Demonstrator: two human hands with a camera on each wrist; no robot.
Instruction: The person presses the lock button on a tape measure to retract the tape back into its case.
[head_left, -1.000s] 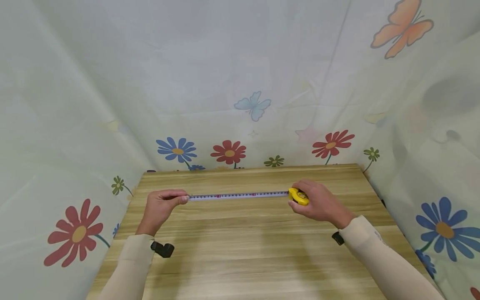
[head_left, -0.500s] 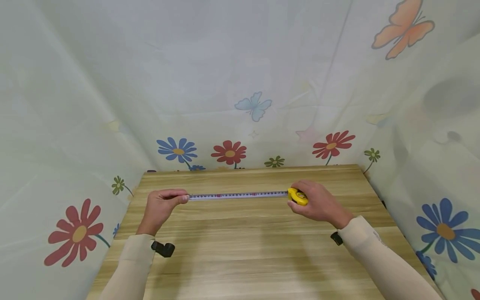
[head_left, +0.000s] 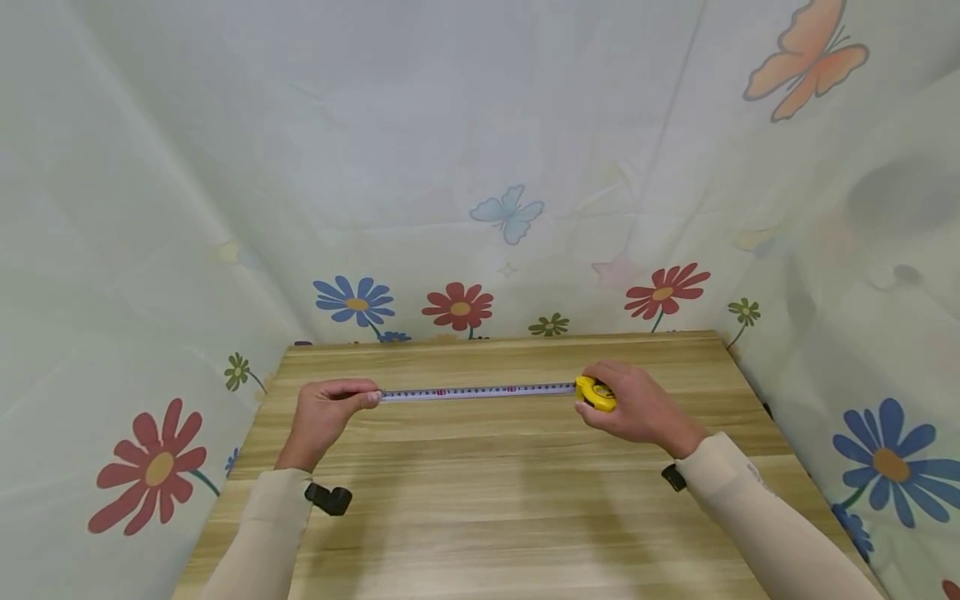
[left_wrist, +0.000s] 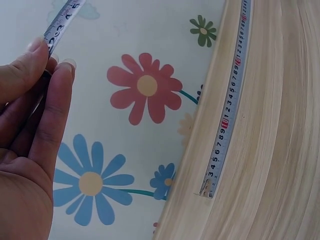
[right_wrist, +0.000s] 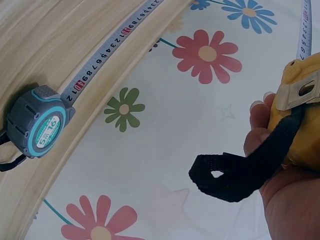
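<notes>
A yellow tape measure [head_left: 598, 394] sits in my right hand [head_left: 641, 406], fingers and thumb gripping its case. Its white blade [head_left: 480, 392] runs out leftward, straight across the air between both hands. At the far end my left hand [head_left: 324, 417] pinches the blade's tip between thumb and fingers. In the right wrist view a black wrist strap [right_wrist: 240, 175] dangles from the yellow case. A second tape measure [right_wrist: 40, 122], grey and blue, lies on the table with its blade [left_wrist: 222, 125] pulled out; the head view does not show it separately.
The wooden table [head_left: 480, 517] lies under both hands. A pale sheet with printed flowers and butterflies [head_left: 480, 125] rises behind it and along both sides. The grey tape's blade lies near the table's back edge.
My left hand has shifted very slightly to the right with the blade's tip, so the stretch of blade outside the case is a little shorter. The right hand stays nearly still.
</notes>
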